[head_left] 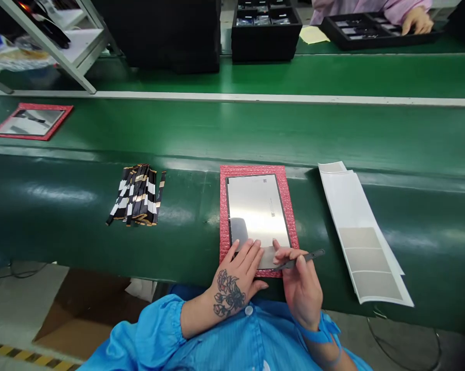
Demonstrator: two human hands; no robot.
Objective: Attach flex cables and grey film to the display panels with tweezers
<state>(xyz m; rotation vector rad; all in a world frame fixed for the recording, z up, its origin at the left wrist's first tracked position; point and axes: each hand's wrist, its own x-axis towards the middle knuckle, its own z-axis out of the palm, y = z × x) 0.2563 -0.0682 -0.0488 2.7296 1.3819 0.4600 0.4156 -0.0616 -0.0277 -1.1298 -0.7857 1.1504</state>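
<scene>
A silver-backed display panel [255, 206] lies on a pink bubble-wrap sheet [225, 206] right in front of me. My left hand [236, 281] rests flat with fingers stretched over the panel's lower left part. A grey film piece [268, 257] covers the panel's near end, between both hands. My right hand [302, 283] grips dark tweezers [313, 254], their tips pointing left to the panel's near edge. On the right are white backing sheets [348, 201] carrying grey film pieces [367, 263]. Several black-and-white flex strips [139, 196] are piled to the left.
Another panel [31, 122] lies on pink wrap at the far left, near a metal shelf frame [78, 67]. Past a white rail [232, 97] stand black trays [266, 41]. Across the bench, a co-worker's hand [417, 20] reaches into a black tray [366, 38]. Below is a cardboard box [81, 309].
</scene>
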